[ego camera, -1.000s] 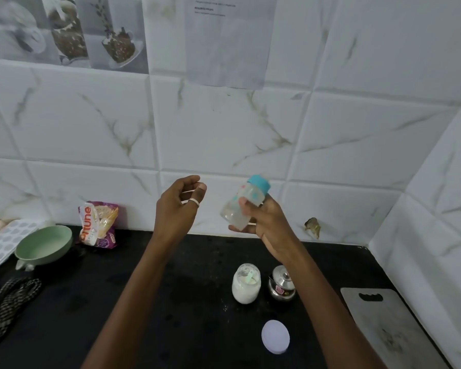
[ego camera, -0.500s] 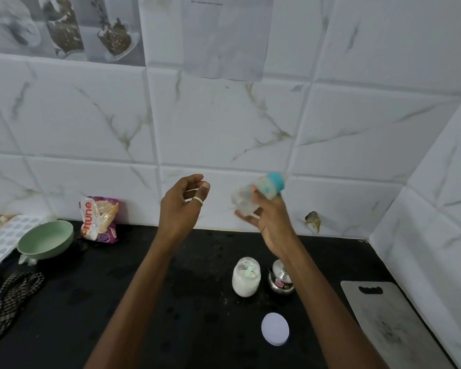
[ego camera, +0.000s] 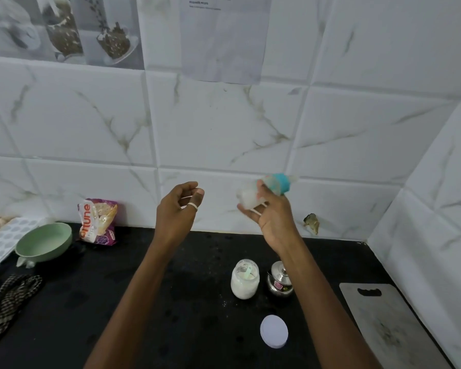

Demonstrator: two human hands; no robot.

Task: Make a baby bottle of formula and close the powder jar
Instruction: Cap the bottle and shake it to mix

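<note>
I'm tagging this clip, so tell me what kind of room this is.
Most likely a home kitchen: a black countertop against a marble-look tiled wall, with a cutting board, a green bowl and a food packet on it.

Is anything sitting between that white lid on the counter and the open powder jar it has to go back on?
Nothing visible. The lid lies flat, nearer the camera than the open jar, with only bare black counter between them.
</note>
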